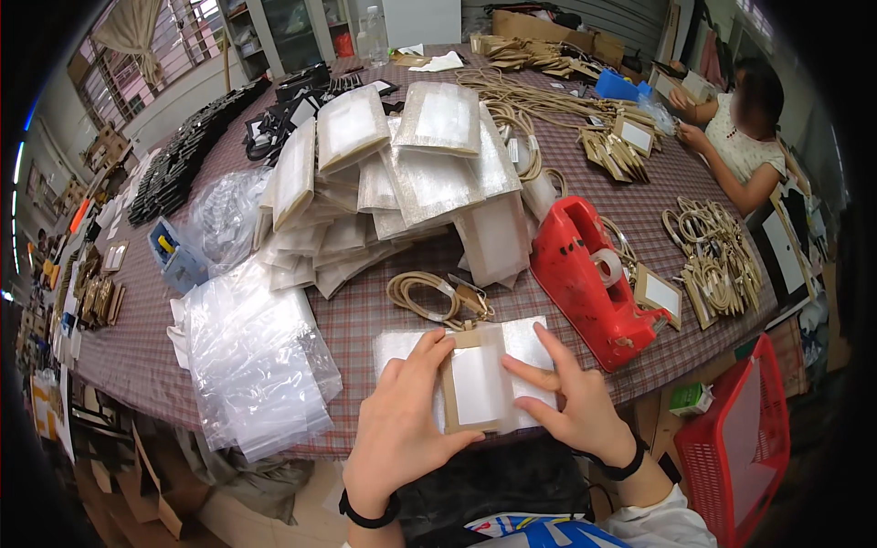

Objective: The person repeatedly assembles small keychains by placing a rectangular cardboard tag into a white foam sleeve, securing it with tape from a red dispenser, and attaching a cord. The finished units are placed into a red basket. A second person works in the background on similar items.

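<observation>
Card holder (473,391), tan with a white panel, lies on a white wrap sheet (523,345) near our edge of the checked surface (354,315). Our left hand (397,411) rests along its left side — thumb and fingers apart, though we cannot tell whether they grip it. Our right hand (583,411) spreads its fingers over the wrap sheet at the holder's right edge. Beyond it we see a coiled tan cord (395,294) and piled white pouches (438,183) — a red tape dispenser (568,260) stands to the right.
</observation>
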### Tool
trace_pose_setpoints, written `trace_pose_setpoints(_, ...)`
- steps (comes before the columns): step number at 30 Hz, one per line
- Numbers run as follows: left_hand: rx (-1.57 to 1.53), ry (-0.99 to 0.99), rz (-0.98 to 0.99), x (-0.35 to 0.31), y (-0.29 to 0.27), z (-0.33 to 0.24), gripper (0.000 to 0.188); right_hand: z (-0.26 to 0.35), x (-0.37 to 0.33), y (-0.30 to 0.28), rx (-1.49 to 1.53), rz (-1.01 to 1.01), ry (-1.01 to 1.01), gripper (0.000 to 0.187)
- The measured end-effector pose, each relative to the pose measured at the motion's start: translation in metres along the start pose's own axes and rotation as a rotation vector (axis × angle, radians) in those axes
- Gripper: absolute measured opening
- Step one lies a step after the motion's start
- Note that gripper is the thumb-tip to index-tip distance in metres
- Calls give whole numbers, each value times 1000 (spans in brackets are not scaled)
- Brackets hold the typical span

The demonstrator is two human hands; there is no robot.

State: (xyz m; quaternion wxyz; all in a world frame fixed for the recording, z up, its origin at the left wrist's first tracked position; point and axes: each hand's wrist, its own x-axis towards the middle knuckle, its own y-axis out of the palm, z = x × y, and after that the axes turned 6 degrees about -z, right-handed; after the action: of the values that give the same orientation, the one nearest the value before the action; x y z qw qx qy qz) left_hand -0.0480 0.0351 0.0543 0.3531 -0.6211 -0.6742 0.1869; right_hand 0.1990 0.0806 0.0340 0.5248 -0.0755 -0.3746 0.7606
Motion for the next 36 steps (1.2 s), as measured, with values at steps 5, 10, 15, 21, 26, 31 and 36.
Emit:
trace_pose_setpoints(5, 19, -6, -1, -2, 0, -2, 101, 12, -1, 6, -392, -43, -330, 76)
trace_pose_setpoints(10, 122, -70, -99, -19, 2, -19, 97, 21, -2, 7, -465, -15, -358, 78)
trace_pose_setpoints(15, 377, -315, -453, -49, 6, -11, 65, 21, -2, 4, -441, 15, -336, 78)
trace_pose_setpoints(21, 273, -359, -611, -50, 18, -21, 23, 21, -1, 5, -388, 1, -319, 78)
trace_pose_setpoints(26, 380, -238, -787, -46, 20, -27, 15, 22, -3, 5, -376, -14, -300, 78)
trace_pose_setpoints(31, 475, -141, -817, -34, 26, -48, 9, 23, -2, 4, -382, 1, -287, 78)
trace_pose_setpoints(36, 177, 11, -492, -28, 59, -50, 14, 22, -3, 6, -348, 8, -262, 77)
